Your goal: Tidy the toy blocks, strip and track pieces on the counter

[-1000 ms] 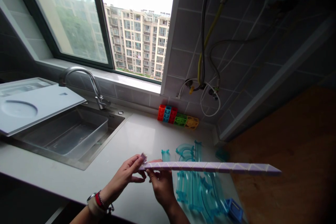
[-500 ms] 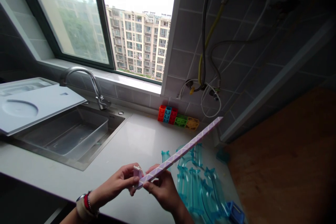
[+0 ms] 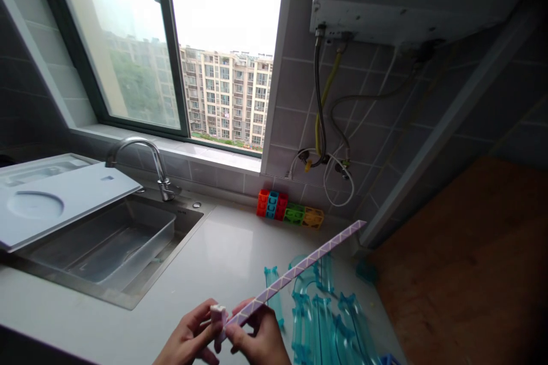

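A long lavender-and-white folding snake puzzle [image 3: 298, 270], patterned with triangles, slants up to the right over the counter. Its near end turns off from the straight stretch as a short bent piece. My left hand [image 3: 191, 335] is closed on that bent end, thumb and fingers pinching it. Close beside it, my right hand [image 3: 258, 335] grips the lower part of the straight stretch, thumb on the near side. The far tip points free toward the wall corner. Beneath and right of the puzzle lie several clear teal plastic track pieces [image 3: 317, 328].
To the left is a steel sink [image 3: 128, 301] with a translucent bin [image 3: 165, 238] inside and a white panel [image 3: 85, 199] across it. A faucet [image 3: 160, 174] stands behind. Colourful plastic blocks [image 3: 272, 205] line the wall. Hoses [image 3: 322, 102] hang from a white heater [image 3: 363, 11].
The view has tilted upward, so the counter and hands sit lower in the picture and more of the heater shows. Both hands keep hold of the puzzle; its bent end has turned slightly.
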`<act>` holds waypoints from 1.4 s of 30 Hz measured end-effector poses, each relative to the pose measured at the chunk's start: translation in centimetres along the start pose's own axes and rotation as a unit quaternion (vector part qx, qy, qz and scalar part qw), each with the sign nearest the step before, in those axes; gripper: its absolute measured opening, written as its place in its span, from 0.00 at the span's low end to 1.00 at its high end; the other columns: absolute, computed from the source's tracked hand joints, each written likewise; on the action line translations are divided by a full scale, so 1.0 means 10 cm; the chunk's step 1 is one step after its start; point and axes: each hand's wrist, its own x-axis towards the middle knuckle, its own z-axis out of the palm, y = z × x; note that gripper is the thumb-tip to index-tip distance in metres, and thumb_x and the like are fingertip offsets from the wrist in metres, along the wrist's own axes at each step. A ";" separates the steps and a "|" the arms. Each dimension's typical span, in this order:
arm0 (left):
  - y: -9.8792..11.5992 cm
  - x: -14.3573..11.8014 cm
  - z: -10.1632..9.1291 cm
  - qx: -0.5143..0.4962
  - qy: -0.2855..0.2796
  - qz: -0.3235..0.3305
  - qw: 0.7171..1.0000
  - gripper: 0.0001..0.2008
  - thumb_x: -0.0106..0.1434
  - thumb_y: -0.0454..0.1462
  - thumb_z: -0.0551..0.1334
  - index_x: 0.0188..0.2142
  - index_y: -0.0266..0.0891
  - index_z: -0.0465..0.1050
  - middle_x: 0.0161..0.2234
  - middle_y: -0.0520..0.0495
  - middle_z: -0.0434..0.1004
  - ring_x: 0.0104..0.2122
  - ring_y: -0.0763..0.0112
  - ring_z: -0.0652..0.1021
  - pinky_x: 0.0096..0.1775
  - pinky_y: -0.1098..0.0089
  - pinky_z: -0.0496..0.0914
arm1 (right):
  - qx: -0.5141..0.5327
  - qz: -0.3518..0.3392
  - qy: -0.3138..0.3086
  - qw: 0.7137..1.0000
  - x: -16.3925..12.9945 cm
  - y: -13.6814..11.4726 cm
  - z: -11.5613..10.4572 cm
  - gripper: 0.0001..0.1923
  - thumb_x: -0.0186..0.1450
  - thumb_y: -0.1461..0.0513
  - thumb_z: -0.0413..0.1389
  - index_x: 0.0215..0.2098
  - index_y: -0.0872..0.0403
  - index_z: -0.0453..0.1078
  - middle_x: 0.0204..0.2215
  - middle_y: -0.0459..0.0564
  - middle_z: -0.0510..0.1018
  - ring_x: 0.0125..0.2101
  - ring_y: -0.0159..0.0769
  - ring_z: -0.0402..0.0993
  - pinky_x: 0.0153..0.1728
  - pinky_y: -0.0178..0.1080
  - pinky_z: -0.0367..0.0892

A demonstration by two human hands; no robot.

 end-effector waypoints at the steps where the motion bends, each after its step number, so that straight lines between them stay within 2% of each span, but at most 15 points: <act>1: -0.01 -0.01 0.01 -0.006 0.016 -0.014 1.000 0.23 0.58 0.57 0.72 0.35 0.40 0.77 0.30 0.48 0.76 0.28 0.67 0.76 0.26 0.70 0.76 | 0.007 0.007 -0.006 1.000 -0.01 -0.01 0.01 0.28 0.49 0.49 0.75 0.41 0.53 0.75 0.33 0.51 0.82 0.35 0.47 0.82 0.26 0.41 0.76; 4: -0.09 0.02 0.05 -0.045 0.053 -0.078 0.995 0.27 0.56 0.61 0.71 0.33 0.39 0.76 0.26 0.50 0.73 0.23 0.72 0.73 0.23 0.73 0.72 | -0.019 0.002 -0.011 1.000 -0.04 -0.02 0.03 0.25 0.49 0.55 0.76 0.40 0.53 0.75 0.30 0.49 0.82 0.32 0.45 0.82 0.31 0.43 0.78; 8: -0.24 0.09 0.04 -0.115 0.034 -0.183 0.976 0.33 0.48 0.67 0.70 0.24 0.40 0.69 0.10 0.60 0.55 0.11 0.81 0.56 0.15 0.77 0.54 | -0.100 -0.054 -0.045 0.993 -0.10 -0.04 0.07 0.16 0.52 0.64 0.71 0.39 0.51 0.78 0.31 0.47 0.81 0.33 0.42 0.81 0.29 0.37 0.72; 10: -0.26 0.08 0.03 -0.126 0.036 -0.219 0.967 0.34 0.45 0.68 0.70 0.22 0.41 0.66 0.08 0.62 0.47 0.09 0.79 0.57 0.15 0.77 0.52 | -0.108 -0.092 -0.076 0.987 -0.13 -0.10 0.07 0.16 0.53 0.65 0.69 0.40 0.51 0.79 0.35 0.47 0.79 0.31 0.38 0.78 0.27 0.35 0.69; 13: -0.18 -0.01 0.03 -0.126 0.058 -0.219 0.966 0.30 0.51 0.65 0.69 0.27 0.41 0.69 0.12 0.63 0.50 0.12 0.75 0.66 0.18 0.75 0.61 | -0.103 -0.122 -0.114 0.981 -0.15 -0.22 0.03 0.14 0.57 0.64 0.68 0.42 0.51 0.78 0.37 0.47 0.78 0.30 0.33 0.75 0.30 0.35 0.69; 15: -0.07 -0.07 0.04 -0.102 0.065 -0.214 0.969 0.28 0.55 0.63 0.68 0.33 0.41 0.71 0.17 0.60 0.61 0.15 0.72 0.71 0.20 0.73 0.66 | -0.065 -0.090 -0.127 0.986 -0.15 -0.29 0.01 0.14 0.58 0.61 0.70 0.42 0.51 0.77 0.35 0.46 0.79 0.33 0.35 0.78 0.34 0.36 0.72; 17: 0.02 -0.08 0.04 -0.053 0.072 -0.183 0.979 0.28 0.56 0.61 0.69 0.43 0.42 0.72 0.27 0.52 0.75 0.23 0.66 0.78 0.23 0.70 0.71 | -0.008 -0.039 -0.135 0.990 -0.13 -0.34 -0.01 0.18 0.57 0.57 0.72 0.43 0.51 0.76 0.34 0.46 0.82 0.34 0.38 0.81 0.37 0.39 0.75; 18: 0.06 -0.08 0.03 -0.026 0.078 -0.143 0.986 0.28 0.56 0.59 0.69 0.46 0.43 0.73 0.33 0.48 0.79 0.29 0.62 0.81 0.27 0.67 0.75 | 0.018 -0.019 -0.136 0.990 -0.12 -0.36 0.00 0.20 0.56 0.55 0.74 0.43 0.51 0.76 0.35 0.47 0.83 0.34 0.39 0.82 0.37 0.40 0.76; 21: 0.12 -0.10 -0.03 0.045 0.089 0.017 0.995 0.20 0.65 0.54 0.65 0.43 0.41 0.79 0.49 0.39 0.81 0.45 0.55 0.81 0.41 0.63 0.78 | 0.069 0.004 -0.131 0.989 -0.10 -0.42 0.01 0.23 0.53 0.55 0.76 0.42 0.52 0.75 0.36 0.47 0.84 0.31 0.37 0.82 0.37 0.41 0.77; 24: 0.15 -0.17 -0.11 0.109 0.067 0.089 0.988 0.17 0.69 0.50 0.64 0.42 0.39 0.84 0.55 0.36 0.80 0.52 0.49 0.79 0.47 0.61 0.76 | 0.101 0.005 -0.118 0.988 -0.11 -0.49 0.03 0.25 0.52 0.55 0.76 0.42 0.52 0.73 0.39 0.48 0.84 0.35 0.39 0.83 0.38 0.41 0.78; 27: 0.21 -0.22 -0.18 0.159 0.018 0.138 0.977 0.15 0.64 0.45 0.70 0.48 0.42 0.84 0.53 0.37 0.81 0.52 0.49 0.79 0.47 0.61 0.77 | 0.113 -0.008 -0.109 0.987 -0.13 -0.51 0.01 0.25 0.53 0.55 0.76 0.43 0.52 0.72 0.42 0.50 0.84 0.39 0.41 0.84 0.40 0.44 0.79; 31: 0.29 -0.22 -0.18 0.215 -0.021 0.166 0.962 0.10 0.67 0.41 0.69 0.46 0.42 0.83 0.44 0.40 0.83 0.39 0.58 0.82 0.40 0.65 0.77 | 0.116 -0.025 -0.111 0.987 -0.14 -0.52 -0.04 0.24 0.55 0.56 0.76 0.43 0.51 0.72 0.44 0.50 0.84 0.43 0.42 0.83 0.43 0.45 0.80; 34: 0.29 -0.20 -0.14 0.219 -0.017 0.173 0.960 0.09 0.70 0.40 0.65 0.45 0.41 0.82 0.40 0.41 0.83 0.36 0.60 0.82 0.38 0.65 0.76 | 0.116 -0.018 -0.115 0.986 -0.13 -0.55 -0.02 0.24 0.56 0.55 0.75 0.44 0.51 0.71 0.44 0.50 0.84 0.43 0.43 0.83 0.41 0.45 0.80; 38: 0.28 -0.22 -0.16 0.217 0.003 0.194 0.957 0.08 0.69 0.40 0.66 0.44 0.41 0.83 0.40 0.40 0.83 0.38 0.58 0.82 0.37 0.65 0.75 | 0.114 -0.009 -0.129 0.985 -0.14 -0.58 0.10 0.24 0.54 0.54 0.76 0.42 0.51 0.71 0.39 0.48 0.83 0.38 0.42 0.83 0.37 0.43 0.79; 42: 0.21 -0.27 -0.24 0.203 0.013 0.171 0.964 0.09 0.67 0.42 0.68 0.35 0.39 0.83 0.32 0.43 0.83 0.33 0.60 0.81 0.37 0.65 0.74 | 0.125 0.007 -0.111 0.986 -0.18 -0.53 0.27 0.27 0.53 0.53 0.76 0.41 0.51 0.68 0.33 0.47 0.83 0.32 0.38 0.83 0.27 0.36 0.75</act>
